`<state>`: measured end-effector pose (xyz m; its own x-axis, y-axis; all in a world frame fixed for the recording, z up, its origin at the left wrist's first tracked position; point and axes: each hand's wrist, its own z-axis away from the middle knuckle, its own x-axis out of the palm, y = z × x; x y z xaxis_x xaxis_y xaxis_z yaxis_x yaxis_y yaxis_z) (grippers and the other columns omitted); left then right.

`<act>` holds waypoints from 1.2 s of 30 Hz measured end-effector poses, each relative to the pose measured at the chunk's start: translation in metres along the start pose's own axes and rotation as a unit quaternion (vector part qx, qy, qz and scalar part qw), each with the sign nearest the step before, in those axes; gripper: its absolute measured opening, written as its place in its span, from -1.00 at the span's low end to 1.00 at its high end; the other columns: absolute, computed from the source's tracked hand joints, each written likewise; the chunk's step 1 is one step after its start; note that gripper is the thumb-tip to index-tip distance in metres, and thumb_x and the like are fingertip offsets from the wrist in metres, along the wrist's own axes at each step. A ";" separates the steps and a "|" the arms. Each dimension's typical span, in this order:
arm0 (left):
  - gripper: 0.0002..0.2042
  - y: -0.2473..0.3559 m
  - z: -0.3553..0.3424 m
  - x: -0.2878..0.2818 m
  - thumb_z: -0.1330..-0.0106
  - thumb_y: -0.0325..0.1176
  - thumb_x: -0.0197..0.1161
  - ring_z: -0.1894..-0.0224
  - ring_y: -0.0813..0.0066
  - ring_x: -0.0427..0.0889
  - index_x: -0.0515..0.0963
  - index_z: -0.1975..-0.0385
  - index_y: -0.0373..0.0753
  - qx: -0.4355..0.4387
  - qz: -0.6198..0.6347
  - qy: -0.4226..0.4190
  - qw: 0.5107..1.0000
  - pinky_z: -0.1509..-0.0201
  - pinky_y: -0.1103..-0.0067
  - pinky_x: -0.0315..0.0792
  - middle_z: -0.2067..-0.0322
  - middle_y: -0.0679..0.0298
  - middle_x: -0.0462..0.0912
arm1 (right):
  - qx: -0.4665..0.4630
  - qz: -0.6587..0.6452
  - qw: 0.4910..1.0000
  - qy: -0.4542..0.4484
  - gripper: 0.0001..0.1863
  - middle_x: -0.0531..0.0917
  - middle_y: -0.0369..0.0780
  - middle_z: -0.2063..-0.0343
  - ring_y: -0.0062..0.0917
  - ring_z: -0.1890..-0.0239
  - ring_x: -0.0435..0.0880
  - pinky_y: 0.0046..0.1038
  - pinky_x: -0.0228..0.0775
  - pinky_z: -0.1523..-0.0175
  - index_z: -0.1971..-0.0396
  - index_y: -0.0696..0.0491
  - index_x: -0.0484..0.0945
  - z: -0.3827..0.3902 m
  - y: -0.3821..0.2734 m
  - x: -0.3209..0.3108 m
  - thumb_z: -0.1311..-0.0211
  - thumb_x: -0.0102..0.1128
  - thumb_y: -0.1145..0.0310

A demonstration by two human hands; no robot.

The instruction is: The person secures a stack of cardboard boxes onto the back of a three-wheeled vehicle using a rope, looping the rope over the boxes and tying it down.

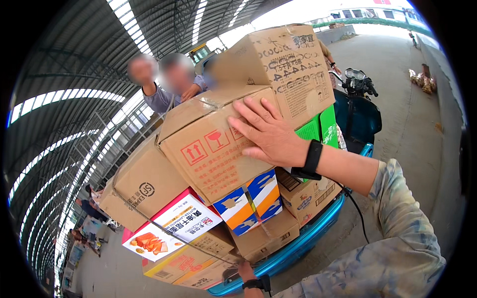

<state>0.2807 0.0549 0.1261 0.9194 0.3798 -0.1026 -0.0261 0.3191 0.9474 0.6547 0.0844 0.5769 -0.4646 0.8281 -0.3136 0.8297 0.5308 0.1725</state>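
Observation:
My right hand (271,131) lies flat with its fingers spread on the front of a brown cardboard box (218,164) with red printed symbols, high on a stack. At the lower edge of the picture my left hand (244,271) is closed by the bottom boxes, where a thin dark rope (191,244) runs into it; its fingers are partly hidden. That rope slants across a brown box (144,181), a white and pink box (174,228) and a lower carton (191,260). A blue, white and orange box (251,201) sits beneath my right hand's box.
The stack rests on a blue vehicle bed (293,248), with handlebars (360,82) beyond. A large brown box (293,69) and a green box (325,126) stand at the back right. Behind the stack, a person's hand (191,92) is near the top box.

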 end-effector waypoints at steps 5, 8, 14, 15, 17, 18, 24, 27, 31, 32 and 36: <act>-0.79 0.068 0.054 0.018 -0.18 -0.28 0.09 0.46 0.49 0.53 0.49 0.32 -0.28 0.097 -0.018 -0.052 0.994 0.48 0.60 0.41 0.45 0.28 0.55 | 0.031 -0.041 0.997 -0.062 -0.38 0.30 -0.06 -0.12 -0.17 -0.22 0.16 -0.21 -0.08 -0.28 -0.15 0.05 0.21 -0.018 0.008 -0.016 -0.08 0.09 0.15; -0.80 0.100 0.072 0.011 -0.21 -0.31 0.08 0.52 0.56 0.54 0.51 0.35 -0.33 0.071 0.056 -0.053 0.994 0.50 0.69 0.40 0.49 0.28 0.58 | 0.039 -0.109 0.993 0.024 -0.41 0.36 -0.02 -0.04 -0.16 -0.13 0.27 -0.28 0.05 -0.22 -0.09 0.13 0.25 -0.070 0.004 -0.020 -0.08 0.08 0.16; -0.84 0.111 0.082 -0.008 -0.27 -0.39 0.04 0.52 0.61 0.54 0.52 0.35 -0.33 0.095 0.117 -0.114 0.982 0.46 0.72 0.40 0.49 0.28 0.59 | 0.270 -0.211 0.899 -0.272 -0.36 0.32 -0.01 -0.11 -0.28 -0.12 0.33 -0.36 0.13 -0.19 -0.15 0.16 0.19 -0.183 -0.001 0.011 -0.10 0.06 0.17; -0.85 0.112 0.086 -0.009 -0.27 -0.39 0.04 0.51 0.61 0.54 0.52 0.35 -0.33 0.104 0.125 -0.127 0.978 0.46 0.72 0.41 0.48 0.28 0.59 | 0.262 -0.154 0.897 -0.322 -0.36 0.32 -0.02 -0.11 -0.30 -0.12 0.33 -0.37 0.13 -0.18 -0.14 0.17 0.20 -0.200 0.013 0.030 -0.08 0.07 0.17; -0.84 0.112 0.091 -0.011 -0.28 -0.39 0.03 0.51 0.60 0.54 0.51 0.33 -0.33 0.104 0.136 -0.140 0.975 0.44 0.72 0.41 0.49 0.27 0.59 | 0.222 -0.071 0.874 -0.427 -0.37 0.33 -0.02 -0.11 -0.31 -0.12 0.32 -0.39 0.12 -0.18 -0.14 0.16 0.22 -0.221 0.044 0.059 -0.06 0.07 0.19; -0.84 0.106 0.089 -0.011 -0.28 -0.39 0.03 0.51 0.60 0.53 0.51 0.33 -0.33 0.094 0.151 -0.147 0.973 0.44 0.72 0.41 0.49 0.27 0.59 | 0.189 -0.041 0.853 -0.485 -0.37 0.34 -0.03 -0.10 -0.31 -0.13 0.31 -0.40 0.11 -0.19 -0.13 0.16 0.23 -0.230 0.059 0.073 -0.06 0.07 0.19; -0.83 0.068 0.073 -0.051 -0.28 -0.39 0.00 0.49 0.49 0.58 0.50 0.29 -0.32 0.062 0.165 -0.123 0.977 0.45 0.65 0.45 0.45 0.20 0.61 | 0.147 -0.124 0.798 -0.571 -0.21 0.07 0.02 -0.24 -0.30 -0.29 0.02 -0.38 -0.10 -0.28 -0.24 0.22 -0.05 -0.248 0.069 0.150 -0.03 0.05 0.25; -0.83 0.056 0.067 -0.061 -0.27 -0.40 -0.01 0.49 0.47 0.58 0.49 0.27 -0.32 0.054 0.162 -0.121 0.978 0.45 0.63 0.46 0.44 0.20 0.61 | 0.141 -0.077 0.763 -0.626 -0.25 0.07 -0.07 -0.26 -0.31 -0.29 0.02 -0.36 -0.03 -0.25 -0.27 0.12 -0.07 -0.247 0.083 0.169 -0.13 -0.01 0.17; -0.79 0.026 0.054 -0.072 -0.28 -0.29 0.09 0.56 0.66 0.44 0.51 0.26 -0.30 0.129 0.140 -0.084 0.978 0.52 0.71 0.31 0.47 0.27 0.59 | 0.182 -0.135 0.744 -0.629 -0.29 0.13 -0.13 -0.23 -0.40 -0.12 0.25 -0.34 0.16 -0.07 -0.27 0.07 -0.04 -0.234 0.077 0.179 -0.18 -0.03 0.13; -0.80 0.023 0.053 -0.073 -0.28 -0.29 0.09 0.56 0.66 0.44 0.51 0.27 -0.30 0.140 0.121 -0.081 0.979 0.52 0.71 0.31 0.49 0.29 0.58 | 0.175 -0.129 0.744 -0.632 -0.31 0.21 -0.14 -0.18 -0.42 -0.06 0.29 -0.36 0.18 -0.04 -0.25 0.07 0.02 -0.233 0.082 0.181 -0.17 -0.02 0.12; -0.82 0.012 0.042 -0.063 -0.27 -0.36 0.03 0.48 0.54 0.54 0.49 0.26 -0.30 0.075 0.108 -0.113 0.985 0.45 0.65 0.42 0.44 0.24 0.60 | 0.135 -0.083 0.761 -0.628 -0.56 0.49 -0.30 0.48 -0.61 0.46 0.44 -0.51 0.29 0.42 0.16 0.10 0.44 -0.238 0.084 0.175 -0.08 0.08 0.06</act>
<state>0.2390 -0.0013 0.1566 0.9633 0.2157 0.1600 -0.1877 0.1146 0.9755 0.5696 0.3162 0.7585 -0.0486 -0.1633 -0.9854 0.9040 0.4123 -0.1130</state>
